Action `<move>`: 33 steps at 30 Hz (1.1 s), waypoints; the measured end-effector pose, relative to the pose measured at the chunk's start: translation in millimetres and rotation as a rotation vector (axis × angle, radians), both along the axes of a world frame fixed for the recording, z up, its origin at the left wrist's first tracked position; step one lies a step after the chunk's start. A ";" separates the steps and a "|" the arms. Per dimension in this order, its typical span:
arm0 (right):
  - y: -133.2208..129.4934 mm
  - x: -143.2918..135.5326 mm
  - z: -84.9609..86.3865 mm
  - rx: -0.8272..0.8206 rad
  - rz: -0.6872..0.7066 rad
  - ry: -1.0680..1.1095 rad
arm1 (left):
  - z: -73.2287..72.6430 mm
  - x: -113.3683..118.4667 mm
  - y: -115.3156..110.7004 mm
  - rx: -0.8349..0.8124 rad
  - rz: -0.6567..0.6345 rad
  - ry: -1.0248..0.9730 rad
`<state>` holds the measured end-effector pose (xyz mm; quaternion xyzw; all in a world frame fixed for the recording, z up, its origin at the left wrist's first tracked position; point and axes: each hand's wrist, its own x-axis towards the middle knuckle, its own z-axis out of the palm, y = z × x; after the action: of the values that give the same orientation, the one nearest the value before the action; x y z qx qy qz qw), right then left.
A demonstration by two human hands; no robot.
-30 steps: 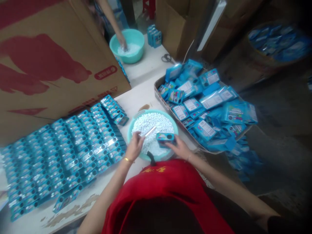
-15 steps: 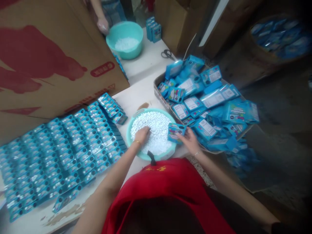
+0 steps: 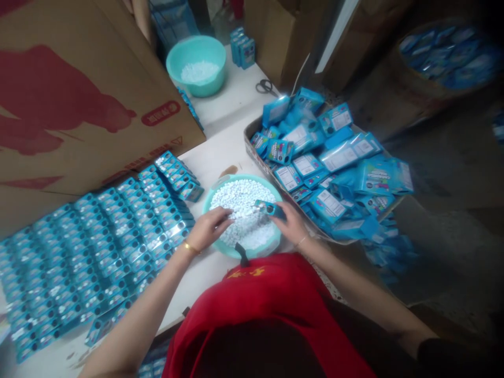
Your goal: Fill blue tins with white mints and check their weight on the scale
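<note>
A turquoise bowl (image 3: 207, 203) full of small white pellets (image 3: 246, 195) stands on the table in front of me. My right hand (image 3: 291, 223) holds a small blue printed box (image 3: 271, 208) over the bowl's right half, turned so that a narrow side with a dark round spot shows. At the bowl's left rim is my left hand (image 3: 210, 228), its thumb and fingers drawn together in a pinch. Whatever may be between those fingertips is too small to make out.
Rows of blue boxes (image 3: 92, 252) cover the table at left, before a large brown carton (image 3: 98, 68). A tray (image 3: 254, 149) heaped with blue boxes stands right. Farther back are a second turquoise bowl (image 3: 218, 68), scissors (image 3: 265, 86) and another person's arm (image 3: 142, 18).
My left hand has come out of the pellets to the bowl's left rim. My right hand has moved left and turned the box over the bowl. The other person's hand has left the far bowl.
</note>
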<state>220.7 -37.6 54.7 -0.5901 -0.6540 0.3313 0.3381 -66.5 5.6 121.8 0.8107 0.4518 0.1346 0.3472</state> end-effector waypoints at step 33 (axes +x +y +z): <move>-2.7 -3.1 -10.1 -0.052 -0.244 0.197 | -107.6 27.5 -10.9 -0.255 0.099 0.199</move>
<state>217.6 -40.3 44.7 -0.6383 -0.5324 0.3609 0.4229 -39.0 -5.4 14.2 0.7462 0.5368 0.0121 0.3935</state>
